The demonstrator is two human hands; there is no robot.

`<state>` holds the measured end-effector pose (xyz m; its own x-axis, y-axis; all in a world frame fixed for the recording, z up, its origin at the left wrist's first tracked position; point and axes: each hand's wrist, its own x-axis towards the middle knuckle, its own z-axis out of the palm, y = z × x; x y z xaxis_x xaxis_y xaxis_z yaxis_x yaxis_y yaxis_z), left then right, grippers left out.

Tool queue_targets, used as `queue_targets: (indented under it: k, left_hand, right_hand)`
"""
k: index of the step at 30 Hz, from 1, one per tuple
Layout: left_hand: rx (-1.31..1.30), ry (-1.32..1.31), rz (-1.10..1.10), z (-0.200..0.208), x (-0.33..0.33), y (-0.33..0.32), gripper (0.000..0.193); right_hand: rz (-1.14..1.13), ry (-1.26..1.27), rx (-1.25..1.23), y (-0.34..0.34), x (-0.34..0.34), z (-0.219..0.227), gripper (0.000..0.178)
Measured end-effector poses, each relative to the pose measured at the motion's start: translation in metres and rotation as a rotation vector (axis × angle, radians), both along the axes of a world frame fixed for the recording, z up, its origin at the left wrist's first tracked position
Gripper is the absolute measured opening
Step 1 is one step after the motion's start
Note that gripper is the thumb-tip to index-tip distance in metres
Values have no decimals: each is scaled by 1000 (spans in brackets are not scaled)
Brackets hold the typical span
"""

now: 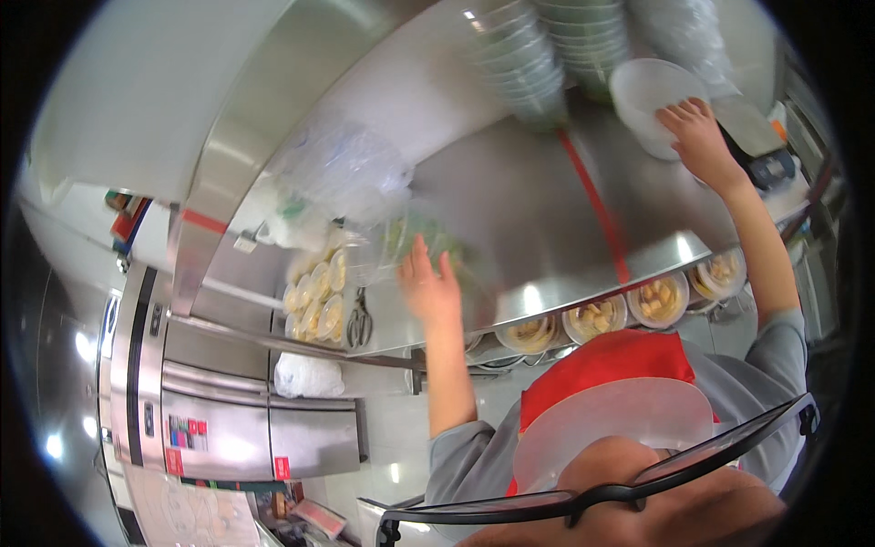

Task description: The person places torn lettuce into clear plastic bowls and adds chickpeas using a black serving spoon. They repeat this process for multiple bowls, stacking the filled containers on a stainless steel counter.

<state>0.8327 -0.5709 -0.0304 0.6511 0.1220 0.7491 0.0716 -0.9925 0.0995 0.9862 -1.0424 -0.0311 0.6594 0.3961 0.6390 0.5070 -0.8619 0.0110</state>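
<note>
My left hand (430, 284) is over the left part of the steel counter, fingers stretched and spread, holding nothing. Just beyond it is a clear plastic container (369, 260) with blurred green leaves (419, 235) beside it; whether the fingers touch either, I cannot tell. At the far right, my right hand (697, 137) has its fingers curled over the near right rim of a translucent white plastic bowl (638, 84). The thumb is hidden there. That bowl stands beside a small scale (770, 169) with a dark display.
Nested stacks of clear bowls (519, 77) stand at the back. Plastic bags (342, 173) lie at the left, near scissors (360, 324) and several small cups of yellowish pieces (319, 301). Filled tubs (658, 301) line the counter's front edge. A red strip (592, 201) crosses the steel counter (519, 210).
</note>
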Motion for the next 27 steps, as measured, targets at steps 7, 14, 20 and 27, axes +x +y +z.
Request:
queue_targets:
  k: [7, 14, 20, 27]
  left_hand:
    - [15, -61, -209, -13, 6, -6, 20]
    - [-141, -69, -645, -12, 55, -108, 16]
    - [-324, -154, -861, -5, 99, -170, 26]
    - [-264, -101, -838, -27, -4, -113, 34]
  right_hand:
    - [-246, 25, -105, -24, 20, -5, 61]
    - [-155, -114, 276, 0, -19, 9, 83]
    - [171, -143, 509, 38, -65, 24, 58]
    - [503, -73, 641, 133, -113, -22, 47]
